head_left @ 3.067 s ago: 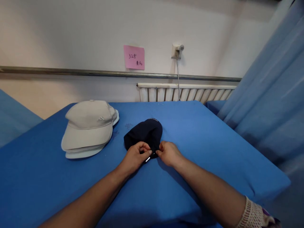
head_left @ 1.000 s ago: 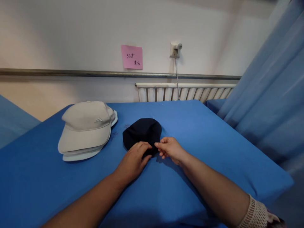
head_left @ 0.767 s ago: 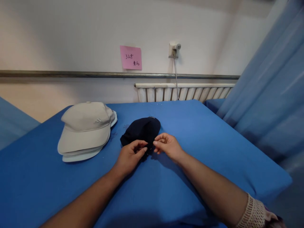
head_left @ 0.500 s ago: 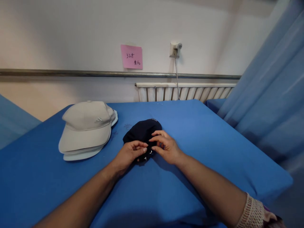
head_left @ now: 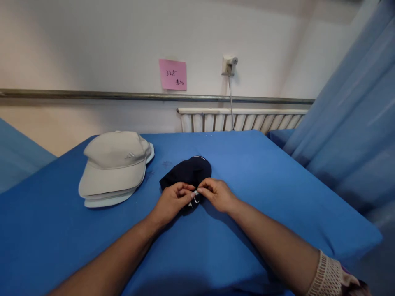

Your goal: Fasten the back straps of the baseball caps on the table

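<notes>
A dark navy cap [head_left: 187, 172] lies on the blue-covered table [head_left: 262, 181], its brim at the far side and its back facing me. At its near edge shows a shiny metal buckle [head_left: 196, 198] on the cap's strap. My left hand [head_left: 174, 201] pinches the strap by the buckle with thumb and forefinger. Close against it, my right hand [head_left: 217, 194] is also closed in a pinch at the strap. The fingertips of both hands nearly meet, and they hide most of the strap between them.
Stacked light caps [head_left: 114, 164] sit on the left of the table, a beige one on top. A pink note [head_left: 173, 75], a metal rail [head_left: 123, 96], a plugged socket [head_left: 228, 65] and a white radiator [head_left: 247, 120] are along the wall. Blue curtains [head_left: 348, 111] hang at the right.
My right hand's fingers have closed from a loose, spread pose into a pinch at the strap. The buckle shows more clearly, and my left hand has shifted slightly right.
</notes>
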The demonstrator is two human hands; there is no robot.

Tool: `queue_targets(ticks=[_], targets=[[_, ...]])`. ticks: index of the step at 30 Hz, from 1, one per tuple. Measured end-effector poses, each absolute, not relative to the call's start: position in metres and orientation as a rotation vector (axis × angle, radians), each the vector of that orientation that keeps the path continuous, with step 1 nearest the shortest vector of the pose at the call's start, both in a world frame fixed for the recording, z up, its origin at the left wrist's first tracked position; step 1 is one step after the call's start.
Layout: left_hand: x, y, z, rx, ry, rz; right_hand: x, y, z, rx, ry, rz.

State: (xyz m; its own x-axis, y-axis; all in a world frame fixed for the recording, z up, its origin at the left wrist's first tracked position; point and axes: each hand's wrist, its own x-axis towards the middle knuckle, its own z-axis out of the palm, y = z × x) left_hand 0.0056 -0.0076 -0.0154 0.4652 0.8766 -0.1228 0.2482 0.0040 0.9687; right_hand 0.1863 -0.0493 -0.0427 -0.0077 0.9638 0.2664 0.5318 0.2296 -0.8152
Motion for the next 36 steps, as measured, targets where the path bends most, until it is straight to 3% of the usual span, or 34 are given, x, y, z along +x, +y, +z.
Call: queue_targets(ticks=[4, 11, 16, 25, 36], targets=[[0.005, -0.006, -0.015, 1.476, 1.033, 0.715, 0.179, -0.057, -0.038, -1.45, -1.51, 0.441], [0.004, -0.007, -0.019, 1.517, 1.033, 0.709, 0.166, -0.069, -0.034, -1.543, -1.637, 0.481], [0.004, -0.007, -0.017, 1.506, 1.055, 0.714, 0.167, -0.07, -0.036, -1.382, -1.725, 0.431], [0.001, -0.006, -0.016, 1.541, 1.034, 0.734, 0.165, -0.056, -0.051, -1.291, -1.243, 0.899], [0.0, -0.002, -0.016, 1.477, 1.041, 0.715, 0.189, -0.045, -0.054, -1.392, -1.358, 0.686]])
